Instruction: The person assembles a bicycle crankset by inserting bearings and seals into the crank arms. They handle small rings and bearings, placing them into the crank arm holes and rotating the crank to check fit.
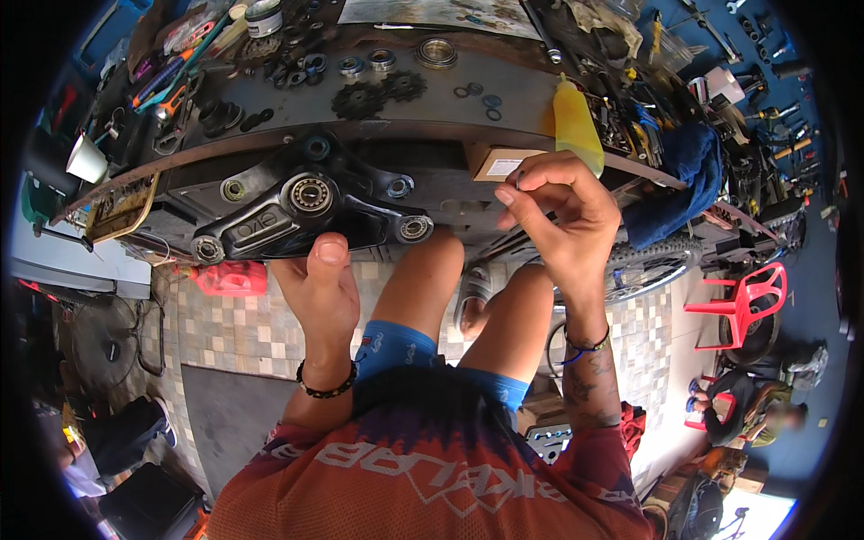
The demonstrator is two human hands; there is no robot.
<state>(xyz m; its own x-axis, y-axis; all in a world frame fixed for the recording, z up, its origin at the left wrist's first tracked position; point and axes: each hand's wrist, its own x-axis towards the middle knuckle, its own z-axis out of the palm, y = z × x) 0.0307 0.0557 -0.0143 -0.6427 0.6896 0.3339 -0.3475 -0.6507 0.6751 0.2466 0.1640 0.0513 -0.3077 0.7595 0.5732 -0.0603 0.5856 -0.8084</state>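
My left hand (pixel 322 286) grips the lower edge of a black bike suspension linkage (pixel 270 216), its thumb up on the front face. Round bearings sit in the linkage, a large one (pixel 311 194) in the middle and smaller ones at the ends of its arms. To the right, apart from the linkage, my right hand (pixel 565 209) is closed in a pinch. A small dark bit shows between its thumb and finger, too small to name. Behind that hand are a small cardboard box (pixel 493 164) and a yellow squeeze bottle (pixel 577 126).
On the metal workbench (pixel 297 103) lie black toothed wheels (pixel 364 101), loose bearings (pixel 438 54) and small rings (pixel 491 102). Tools crowd both ends. A blue cloth (pixel 679 184) hangs at the right edge. A bike wheel (pixel 652 270) and a red chair (pixel 742 306) stand right; other people sit farther back.
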